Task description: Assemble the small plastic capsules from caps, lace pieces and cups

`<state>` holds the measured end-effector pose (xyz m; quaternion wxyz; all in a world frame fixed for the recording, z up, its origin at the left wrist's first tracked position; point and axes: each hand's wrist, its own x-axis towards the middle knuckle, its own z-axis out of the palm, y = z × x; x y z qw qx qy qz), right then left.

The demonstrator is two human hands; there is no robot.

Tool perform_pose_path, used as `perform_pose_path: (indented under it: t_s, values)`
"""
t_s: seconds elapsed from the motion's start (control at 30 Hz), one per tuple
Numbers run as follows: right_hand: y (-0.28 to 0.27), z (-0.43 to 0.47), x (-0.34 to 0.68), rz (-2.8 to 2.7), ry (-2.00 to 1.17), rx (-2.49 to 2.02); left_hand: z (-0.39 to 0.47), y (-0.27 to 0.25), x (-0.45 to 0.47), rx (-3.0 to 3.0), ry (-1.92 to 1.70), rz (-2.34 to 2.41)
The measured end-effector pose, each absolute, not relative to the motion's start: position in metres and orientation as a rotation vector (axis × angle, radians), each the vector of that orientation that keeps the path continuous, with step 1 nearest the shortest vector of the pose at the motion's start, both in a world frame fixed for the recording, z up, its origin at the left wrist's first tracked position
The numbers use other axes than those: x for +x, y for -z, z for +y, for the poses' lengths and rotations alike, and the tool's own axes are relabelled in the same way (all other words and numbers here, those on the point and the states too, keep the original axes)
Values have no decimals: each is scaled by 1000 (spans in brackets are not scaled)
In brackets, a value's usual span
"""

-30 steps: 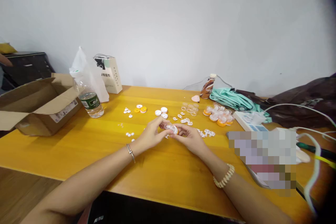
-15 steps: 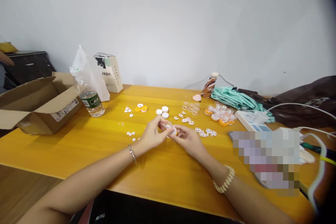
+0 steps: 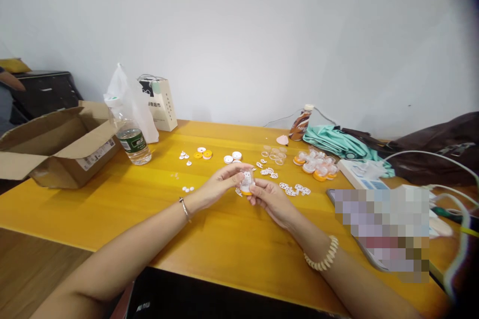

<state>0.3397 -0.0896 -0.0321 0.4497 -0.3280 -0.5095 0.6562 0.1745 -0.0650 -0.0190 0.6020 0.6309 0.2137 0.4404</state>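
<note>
Between my two hands, above the table, stands a small clear-domed toy [image 3: 247, 183] with a white figure inside and an orange base. My left hand [image 3: 221, 182] pinches the dome from the left with thumb and fingers. My right hand [image 3: 268, 198] grips the base from the right, thumb in front. Behind them lie white round bases [image 3: 236, 155] and clear plastic cups [image 3: 276, 153]. White openwork pieces [image 3: 288, 190] spread to the right of my right hand. Several white discs [image 3: 188, 189] lie left of my left hand.
Several similar domed toys [image 3: 317, 164] cluster at right, near a phone [image 3: 368, 251] with a blurred screen. A water bottle [image 3: 133, 144] and an open cardboard box [image 3: 71, 159] stand left. A brown drink bottle [image 3: 300, 124] and green cloth [image 3: 335, 140] sit at the back.
The domed toy has turned from tilted to upright, so its white figure and orange base show more clearly. My fingers have shifted around it. The view has moved slightly.
</note>
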Motion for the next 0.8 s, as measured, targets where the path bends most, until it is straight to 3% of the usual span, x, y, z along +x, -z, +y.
perform_pose_path:
  t_s: [0.47,0.8]
  values:
    - [36,-89,343,-1164,-1794,-756,-65,18,174,1521,-1059,555]
    - [35,-87,337,-1341,-1541,-800,-75,20,186,1627,-1317,767]
